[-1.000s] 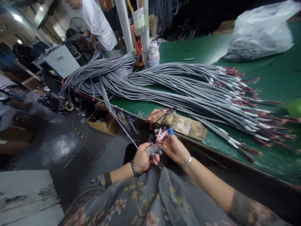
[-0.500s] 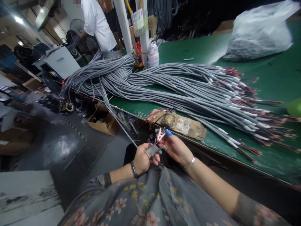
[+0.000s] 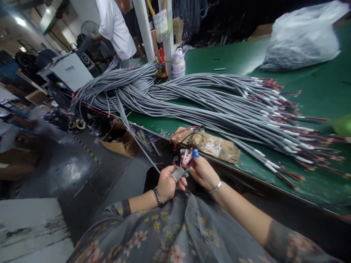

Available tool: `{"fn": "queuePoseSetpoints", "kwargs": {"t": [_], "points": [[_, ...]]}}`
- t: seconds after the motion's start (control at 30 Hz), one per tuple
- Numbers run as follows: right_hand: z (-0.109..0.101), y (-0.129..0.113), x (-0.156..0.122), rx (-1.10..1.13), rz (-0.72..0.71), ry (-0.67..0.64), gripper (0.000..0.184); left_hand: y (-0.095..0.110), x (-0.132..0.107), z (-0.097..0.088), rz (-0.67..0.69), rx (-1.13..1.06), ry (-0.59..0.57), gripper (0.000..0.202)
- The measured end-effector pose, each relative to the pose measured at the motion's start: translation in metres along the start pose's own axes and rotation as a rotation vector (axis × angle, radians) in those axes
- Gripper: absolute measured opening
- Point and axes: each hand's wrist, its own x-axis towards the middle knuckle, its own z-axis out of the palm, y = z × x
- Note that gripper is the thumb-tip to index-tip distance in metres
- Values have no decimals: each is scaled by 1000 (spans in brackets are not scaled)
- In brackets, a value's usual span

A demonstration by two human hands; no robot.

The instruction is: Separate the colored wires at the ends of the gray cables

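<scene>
My left hand (image 3: 168,184) is closed around a grey cable end, with a grey wrapping (image 3: 178,174) over its thumb. Thin coloured wires (image 3: 189,169) fan out past that thumb, their tips bare. In my right hand (image 3: 204,171), a small pink clip-like tool (image 3: 187,157) is pinched close above the wires. A blue cover (image 3: 195,153) sits on one of that hand's digits. Whether the tool's jaws touch a wire cannot be made out. One grey cable (image 3: 145,153) hangs from the bench toward my left hand.
Many grey cables (image 3: 175,109) lie bundled along the green bench (image 3: 233,58), wire ends at the right. A worn wooden block (image 3: 219,148) is at the near edge. Behind are a plastic bag (image 3: 301,40) and a lilac bottle (image 3: 178,64). A person in white (image 3: 117,31) stands at the back left.
The pink tool's arms have drawn together, and it has turned slightly. My right hand has moved a little to the left, while my left hand stays nearly in place.
</scene>
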Motion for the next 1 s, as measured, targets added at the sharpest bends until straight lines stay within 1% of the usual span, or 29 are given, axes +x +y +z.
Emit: {"fn": "queuePoseSetpoints", "kwargs": {"t": [0.2, 0.37, 0.47, 0.57, 0.63, 0.7, 0.77, 0.83, 0.93, 1.0], "points": [[4, 2, 2, 73, -52, 58, 37, -2, 1, -1, -28, 26, 0, 51], [3, 4, -2, 77, -25, 32, 46, -2, 0, -1, -31, 24, 14, 52], [-1, 1, -6, 95, 51, -42, 47, -2, -1, -2, -24, 28, 2, 51], [-9, -4, -11, 96, 169, -171, 47, -3, -2, -5, -26, 61, -9, 49], [-14, -7, -15, 55, 236, -242, 47, -4, -3, -8, -24, 92, -20, 50], [-18, -9, -18, -8, 254, -281, 44, -6, -3, -12, -16, 136, -43, 50], [-20, -11, -21, -93, 223, -295, 36, -7, -4, -14, -4, 188, -66, 49], [-18, -11, -23, -194, 162, -286, 29, -8, -4, -15, 4, 230, -86, 48], [-15, -12, -26, -333, 55, -252, 26, -7, -3, -15, 4, 259, -122, 48], [-13, -13, -28, -407, -5, -249, 26, -5, -2, -16, -25, 277, -182, 48]]}}
